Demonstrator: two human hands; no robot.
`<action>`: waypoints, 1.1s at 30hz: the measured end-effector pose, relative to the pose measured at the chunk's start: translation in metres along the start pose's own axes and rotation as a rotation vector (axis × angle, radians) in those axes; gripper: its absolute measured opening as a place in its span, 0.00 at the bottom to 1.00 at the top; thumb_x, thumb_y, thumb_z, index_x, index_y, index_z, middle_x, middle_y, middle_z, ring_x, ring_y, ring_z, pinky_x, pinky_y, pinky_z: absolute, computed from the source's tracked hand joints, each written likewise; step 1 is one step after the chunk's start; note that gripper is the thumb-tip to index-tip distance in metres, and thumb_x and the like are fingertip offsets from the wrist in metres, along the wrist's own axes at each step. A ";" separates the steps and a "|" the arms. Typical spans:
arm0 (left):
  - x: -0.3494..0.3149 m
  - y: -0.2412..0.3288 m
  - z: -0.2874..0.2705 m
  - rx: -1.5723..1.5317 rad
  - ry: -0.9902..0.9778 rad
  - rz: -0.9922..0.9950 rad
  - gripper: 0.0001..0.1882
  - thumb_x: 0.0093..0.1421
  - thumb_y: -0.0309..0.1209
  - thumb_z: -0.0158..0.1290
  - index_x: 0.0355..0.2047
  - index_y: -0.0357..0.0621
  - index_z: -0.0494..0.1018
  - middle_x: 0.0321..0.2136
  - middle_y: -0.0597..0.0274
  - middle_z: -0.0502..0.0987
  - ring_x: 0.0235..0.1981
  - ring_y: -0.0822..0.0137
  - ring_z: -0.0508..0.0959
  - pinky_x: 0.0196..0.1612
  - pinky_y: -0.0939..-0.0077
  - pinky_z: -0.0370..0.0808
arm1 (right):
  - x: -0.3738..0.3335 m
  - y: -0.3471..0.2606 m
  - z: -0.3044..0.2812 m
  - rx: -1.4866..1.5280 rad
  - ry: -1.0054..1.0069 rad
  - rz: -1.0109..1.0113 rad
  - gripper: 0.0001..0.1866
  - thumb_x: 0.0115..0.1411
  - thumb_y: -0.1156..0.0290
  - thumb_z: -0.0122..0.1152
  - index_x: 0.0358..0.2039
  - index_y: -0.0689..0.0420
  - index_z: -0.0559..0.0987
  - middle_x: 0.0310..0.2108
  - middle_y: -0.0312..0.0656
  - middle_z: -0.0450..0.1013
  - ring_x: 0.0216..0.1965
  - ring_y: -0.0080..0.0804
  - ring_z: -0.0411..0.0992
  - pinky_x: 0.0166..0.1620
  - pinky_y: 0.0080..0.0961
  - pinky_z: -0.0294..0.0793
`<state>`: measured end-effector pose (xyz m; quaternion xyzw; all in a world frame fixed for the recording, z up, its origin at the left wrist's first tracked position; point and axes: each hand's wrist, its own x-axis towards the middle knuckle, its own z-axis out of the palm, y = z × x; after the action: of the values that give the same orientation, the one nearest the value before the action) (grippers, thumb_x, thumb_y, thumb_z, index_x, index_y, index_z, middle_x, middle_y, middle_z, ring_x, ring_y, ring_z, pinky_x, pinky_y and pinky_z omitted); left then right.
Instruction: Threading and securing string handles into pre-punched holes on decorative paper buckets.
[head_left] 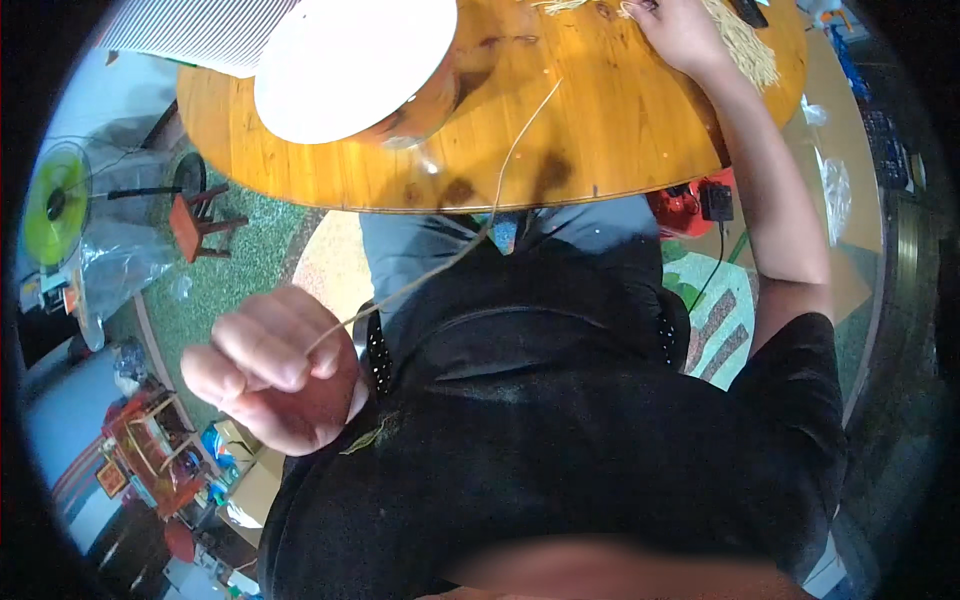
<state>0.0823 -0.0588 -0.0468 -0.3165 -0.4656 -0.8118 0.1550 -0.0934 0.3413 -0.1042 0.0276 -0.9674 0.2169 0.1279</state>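
Over on the left, a lime-green disc-shaped fan [55,200] and a small red wooden stool [195,222] sit down on the floor, out of play. Now the left hand [275,370], curled into a loose fist off the edge of the desk, its grip pinching the near end of a thin pale straw-coloured fibre strand [500,180] between thumb and forefinger. That strand runs up across the lap, over the rim of the round orange-brown wooden desk [600,130] and past the white round bowl-like lampshade [350,60]. Judging by the line, it looks lightly taut; a steady, even pull, no jerking, should keep it from snapping. On the right, the right hand [680,35] rests on a pale bundle of loose fibres [745,50]; whether its grip is closed, I cannot tell. Pressing down firmly there would likely let one strand slide free.
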 end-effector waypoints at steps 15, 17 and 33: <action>-0.014 -0.079 0.012 -0.076 0.166 -0.805 0.04 0.65 0.17 0.57 0.39 0.37 0.78 0.30 0.66 0.80 0.27 0.79 0.73 0.33 0.82 0.71 | -0.154 -0.173 0.018 1.507 -0.440 0.177 0.12 0.65 0.79 0.65 0.49 0.66 0.79 0.40 0.41 0.81 0.38 0.24 0.79 0.45 0.21 0.80; -0.014 -0.081 0.011 -0.135 0.189 -0.813 0.04 0.65 0.18 0.57 0.39 0.38 0.78 0.30 0.65 0.80 0.27 0.78 0.74 0.33 0.82 0.71 | -0.154 -0.176 0.034 1.597 -0.317 0.129 0.07 0.66 0.81 0.63 0.44 0.67 0.82 0.38 0.41 0.81 0.39 0.26 0.81 0.44 0.22 0.81; -0.019 -0.078 0.009 -0.198 0.200 -0.814 0.03 0.70 0.25 0.56 0.40 0.38 0.76 0.32 0.61 0.80 0.29 0.74 0.79 0.34 0.81 0.76 | -0.154 -0.174 0.034 0.814 0.070 -0.260 0.05 0.55 0.77 0.71 0.34 0.57 0.85 0.20 0.30 0.73 0.20 0.22 0.65 0.26 0.24 0.65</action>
<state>0.0568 -0.0117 -0.1075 -0.0404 -0.4551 -0.8741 -0.1646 0.0658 0.1688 -0.1022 0.1902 -0.7864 0.5638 0.1657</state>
